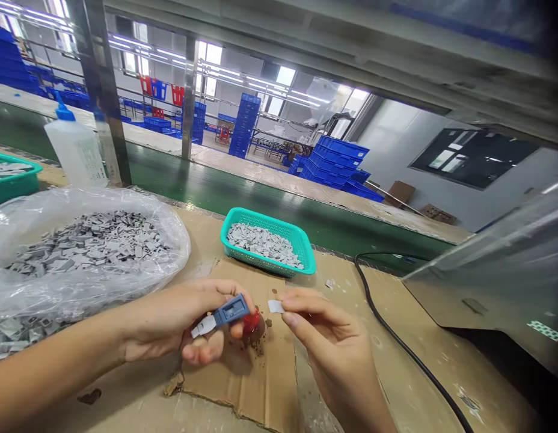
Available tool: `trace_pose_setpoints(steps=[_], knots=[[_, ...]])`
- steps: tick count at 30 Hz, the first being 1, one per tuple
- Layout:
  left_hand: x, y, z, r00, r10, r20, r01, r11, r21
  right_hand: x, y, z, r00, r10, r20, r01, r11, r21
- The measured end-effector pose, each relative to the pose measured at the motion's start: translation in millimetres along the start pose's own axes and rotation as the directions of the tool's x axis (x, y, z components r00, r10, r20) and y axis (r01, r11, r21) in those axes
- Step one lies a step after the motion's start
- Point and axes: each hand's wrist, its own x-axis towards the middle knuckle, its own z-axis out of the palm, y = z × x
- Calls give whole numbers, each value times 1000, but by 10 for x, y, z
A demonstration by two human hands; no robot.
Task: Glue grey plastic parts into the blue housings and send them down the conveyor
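My left hand (207,325) is closed round a dark blue-grey plastic casing (231,310) with a rectangular recess. A light grey piece (204,326) sticks out at the casing's lower left end. Between the thumb and fingertips of my right hand (328,337) is a small flat white plastic piece (275,306), apart from the casing. Under the hands lies a sheet of cardboard (256,391). Something red (251,322) shows behind my left fingertips, with dark wet spots around it; what it is I cannot make out.
A teal basket (308,255) of small light grey pieces stands ahead. To the left is a clear plastic bag (180,240) full of grey parts, with a blue-capped bottle (76,147) behind it. A black cable (396,343) curves along the right. Beyond runs a green conveyor (171,174).
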Motion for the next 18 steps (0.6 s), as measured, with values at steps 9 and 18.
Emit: trace_pose_setpoints(steps=[9, 18], knots=[[-31, -81, 65, 954, -288, 84, 285, 957, 46, -66, -215, 92, 974, -88, 208, 102, 993, -62], [7, -124, 85, 966, -214, 142, 215, 977, 11, -63, -213, 80, 957, -107, 269, 139, 985, -103]])
